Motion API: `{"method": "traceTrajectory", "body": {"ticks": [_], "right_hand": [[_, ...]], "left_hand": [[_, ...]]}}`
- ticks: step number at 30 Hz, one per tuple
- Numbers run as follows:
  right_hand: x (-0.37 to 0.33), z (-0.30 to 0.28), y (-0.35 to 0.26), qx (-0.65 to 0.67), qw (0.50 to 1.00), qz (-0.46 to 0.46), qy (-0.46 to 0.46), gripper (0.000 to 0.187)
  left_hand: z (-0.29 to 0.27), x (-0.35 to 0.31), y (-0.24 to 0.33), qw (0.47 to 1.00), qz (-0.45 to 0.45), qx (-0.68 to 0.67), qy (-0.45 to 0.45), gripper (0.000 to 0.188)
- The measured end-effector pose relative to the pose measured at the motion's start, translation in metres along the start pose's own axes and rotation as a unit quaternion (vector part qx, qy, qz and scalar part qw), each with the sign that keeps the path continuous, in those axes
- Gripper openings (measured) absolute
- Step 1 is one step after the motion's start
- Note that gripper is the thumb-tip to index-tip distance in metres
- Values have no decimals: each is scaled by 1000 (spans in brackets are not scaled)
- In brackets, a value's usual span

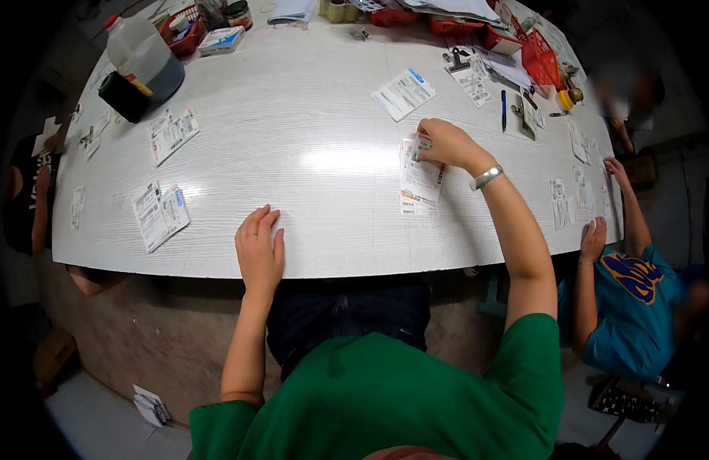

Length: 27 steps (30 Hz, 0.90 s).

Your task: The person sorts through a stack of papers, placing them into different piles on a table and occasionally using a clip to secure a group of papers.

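Observation:
My right hand [449,146] is bent over the top of a small stack of printed shipping labels [420,184] right of the table's middle. Its thumb and fingers are pinched on the upper end of a slip there. Flat on the white table [324,92], near the front edge, rests my left hand [259,244], fingers stretched out and holding nothing. Just beyond my right hand lies another label pile [404,95] with a blue patch. To the left are two more groups of labels, a nearer one [161,216] and a farther one [173,136].
A large translucent jug [140,54] and a dark container [124,97] stand at the far left. Red baskets [540,60], papers, clipboards and a blue pen [504,111] are at the far right. Co-workers sit at both sides, one in a teal shirt [634,307].

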State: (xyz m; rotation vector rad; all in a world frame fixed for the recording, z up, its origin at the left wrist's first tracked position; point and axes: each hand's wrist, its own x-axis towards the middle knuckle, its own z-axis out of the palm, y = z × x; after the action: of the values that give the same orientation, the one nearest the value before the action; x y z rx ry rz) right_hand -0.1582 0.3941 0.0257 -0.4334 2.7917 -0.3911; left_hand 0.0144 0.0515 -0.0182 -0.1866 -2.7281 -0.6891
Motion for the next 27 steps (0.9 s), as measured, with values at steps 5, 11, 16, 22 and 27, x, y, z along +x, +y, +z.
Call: {"method": "traceTrajectory", "body": {"ticks": [5, 11, 16, 22, 27], "right_hand": [[56, -1, 39, 51, 975, 107, 191, 44], [105, -30, 45, 3, 975, 205, 91, 55], [109, -34, 43, 102, 982, 157, 9, 44], [62, -5, -21, 86, 992, -38, 86, 27], [-50, 19, -119, 245, 922, -300, -14, 28]], "left_hand": [[2, 4, 5, 1000, 3, 9, -1, 25], [3, 5, 8, 1000, 4, 16, 8, 23], [3, 5, 8, 1000, -9, 7, 9, 23], [2, 5, 4, 994, -45, -96, 30, 40], [-13, 11, 31, 862, -128, -455, -182, 39]]}}
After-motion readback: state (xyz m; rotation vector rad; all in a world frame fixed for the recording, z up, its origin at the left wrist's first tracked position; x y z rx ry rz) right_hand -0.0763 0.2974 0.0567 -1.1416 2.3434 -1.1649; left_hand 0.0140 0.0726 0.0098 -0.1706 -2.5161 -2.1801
